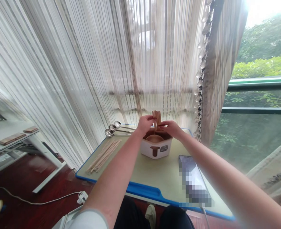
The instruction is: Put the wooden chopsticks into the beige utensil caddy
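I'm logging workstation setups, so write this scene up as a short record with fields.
Surface: blue-edged pale tabletop
Left grip: on the left side of a stick bundle
Right grip: on the stick bundle's lower right
Bundle position: roughly upright, over the far side of a white box
Box contents: brown rounded item, exact kind unclear
Tabletop left: loose wooden sticks; three long-handled metal utensils beyond them
Tabletop right: flat dark device, partly pixelated

Slim brown sticks (158,118), bundled nearly upright, at the open white box's (146,150) rear
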Tool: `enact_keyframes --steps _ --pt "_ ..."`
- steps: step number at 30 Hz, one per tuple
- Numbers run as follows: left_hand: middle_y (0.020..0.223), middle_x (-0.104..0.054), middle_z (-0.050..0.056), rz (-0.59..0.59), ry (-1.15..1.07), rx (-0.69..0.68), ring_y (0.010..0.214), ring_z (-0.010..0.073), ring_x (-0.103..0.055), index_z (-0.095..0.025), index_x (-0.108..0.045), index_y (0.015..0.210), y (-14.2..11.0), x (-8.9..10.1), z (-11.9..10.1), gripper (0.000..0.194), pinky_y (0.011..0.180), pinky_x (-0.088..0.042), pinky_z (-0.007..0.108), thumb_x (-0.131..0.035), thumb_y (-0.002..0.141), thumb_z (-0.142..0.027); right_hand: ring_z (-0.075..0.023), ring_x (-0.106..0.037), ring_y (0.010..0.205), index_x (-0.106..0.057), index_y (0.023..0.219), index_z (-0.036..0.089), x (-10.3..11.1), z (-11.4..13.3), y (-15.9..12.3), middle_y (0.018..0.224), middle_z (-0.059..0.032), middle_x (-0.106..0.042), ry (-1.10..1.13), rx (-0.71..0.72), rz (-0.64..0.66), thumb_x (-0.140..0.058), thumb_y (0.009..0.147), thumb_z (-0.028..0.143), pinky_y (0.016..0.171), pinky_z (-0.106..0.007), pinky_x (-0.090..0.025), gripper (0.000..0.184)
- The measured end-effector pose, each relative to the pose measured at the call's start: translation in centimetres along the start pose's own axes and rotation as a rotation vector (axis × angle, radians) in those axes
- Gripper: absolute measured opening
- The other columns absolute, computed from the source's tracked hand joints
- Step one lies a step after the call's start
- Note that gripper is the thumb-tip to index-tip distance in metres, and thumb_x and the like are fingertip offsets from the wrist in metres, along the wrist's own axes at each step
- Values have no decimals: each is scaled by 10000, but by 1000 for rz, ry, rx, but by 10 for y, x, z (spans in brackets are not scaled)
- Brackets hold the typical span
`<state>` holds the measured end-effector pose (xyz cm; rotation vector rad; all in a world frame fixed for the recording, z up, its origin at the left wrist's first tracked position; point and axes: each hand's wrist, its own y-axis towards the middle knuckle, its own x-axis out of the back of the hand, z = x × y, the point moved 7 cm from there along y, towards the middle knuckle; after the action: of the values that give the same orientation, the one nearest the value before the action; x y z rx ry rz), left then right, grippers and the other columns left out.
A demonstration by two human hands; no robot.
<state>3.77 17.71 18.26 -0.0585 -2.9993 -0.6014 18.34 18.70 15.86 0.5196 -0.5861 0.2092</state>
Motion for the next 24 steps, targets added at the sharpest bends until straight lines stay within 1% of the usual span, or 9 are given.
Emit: enact_keyframes --steps 4,9,12,14,17,21,24 --pt "838 -667 62 -8 30 -2 772 161 -596 -163 -659 856 -5 4 -1 253 629 -471 275 -651 654 -316 -174 -610 746 -696 820 205 0 7 -1 770 -12 -687 5 -15 9 -646 666 389 704 -274 -460 246" --pt "885 -658 76 4 31 61 814 177 -592 -161 -645 871 -7 8 6 252 637 -478 292 -640 676 -320 -171 -611 733 -694 800 191 1 16 -5 753 -11 -683 28 -56 -11 -651 650 377 694 -279 -463 243" --pt "935 -647 92 -30 91 53 825 176 -587 -154 -641 898 -11 20 6 281 684 -483 316 -657 668 -314 -170 -611 728 -690 799 185 1 16 -6 753 -18 -682 37 -92 -30 -650 650 369 688 -282 -467 240" --pt "944 -642 94 -101 149 47 830 173 -585 -153 -642 905 -18 36 6 274 726 -480 336 -649 679 -308 -164 -610 712 -688 799 179 0 14 -7 746 -22 -681 31 -125 -41 -652 648 354 675 -277 -468 234" --pt "931 -643 91 -214 208 48 816 167 -588 -150 -638 909 -38 68 5 252 739 -480 345 -613 713 -307 -157 -603 672 -687 788 174 -2 15 -6 713 -18 -675 1 -130 -54 -657 638 348 638 -268 -468 231" --pt "923 -648 89 -283 256 41 786 164 -594 -152 -632 919 -76 110 7 267 682 -490 316 -587 733 -338 -159 -595 643 -687 782 163 -8 16 -6 675 -19 -666 -14 -139 -49 -641 646 371 600 -266 -463 252" --pt "872 -659 78 -329 332 53 755 154 -601 -151 -640 893 -106 144 14 237 709 -481 313 -575 742 -321 -169 -597 675 -679 819 159 -8 17 -7 717 -39 -669 -8 -143 -58 -640 645 387 627 -283 -469 290"
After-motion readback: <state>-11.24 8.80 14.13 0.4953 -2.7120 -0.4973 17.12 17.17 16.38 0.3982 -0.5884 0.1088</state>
